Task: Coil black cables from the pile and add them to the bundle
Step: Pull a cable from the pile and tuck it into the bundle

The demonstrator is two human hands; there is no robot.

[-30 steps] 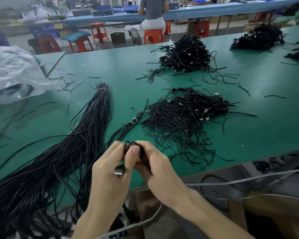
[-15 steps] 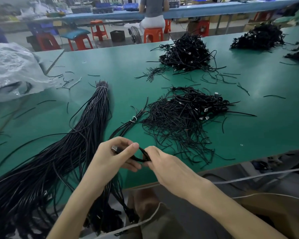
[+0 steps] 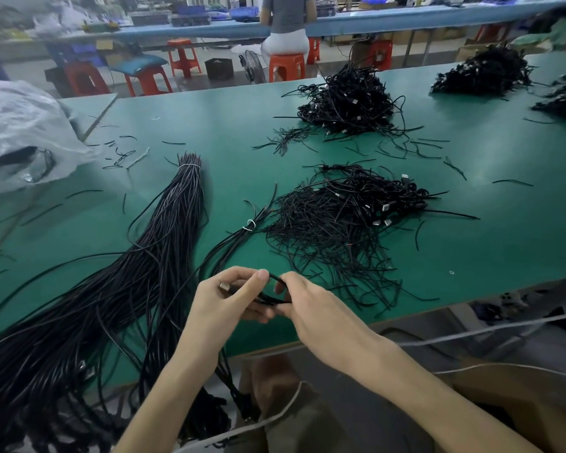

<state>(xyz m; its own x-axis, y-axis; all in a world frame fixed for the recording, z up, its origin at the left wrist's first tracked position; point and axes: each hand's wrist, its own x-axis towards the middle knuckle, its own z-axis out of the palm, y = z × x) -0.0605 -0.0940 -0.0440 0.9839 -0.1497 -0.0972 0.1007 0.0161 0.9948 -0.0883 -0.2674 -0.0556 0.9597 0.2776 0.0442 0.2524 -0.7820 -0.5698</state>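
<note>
Left hand (image 3: 226, 302) and right hand (image 3: 311, 305) hold one small coiled black cable (image 3: 272, 299) just above the near edge of the bench (image 3: 471, 250).

The left hand pinches it near the metal plug (image 3: 223, 286) and the right hand grips the loop's other side, so the coil's long axis runs left to right between them. The heap of coiled cables (image 3: 340, 217) lies ahead and slightly right, nearer the right hand and probably the drop-off. The long uncoiled strands (image 3: 164, 250) lie to the left.
</note>
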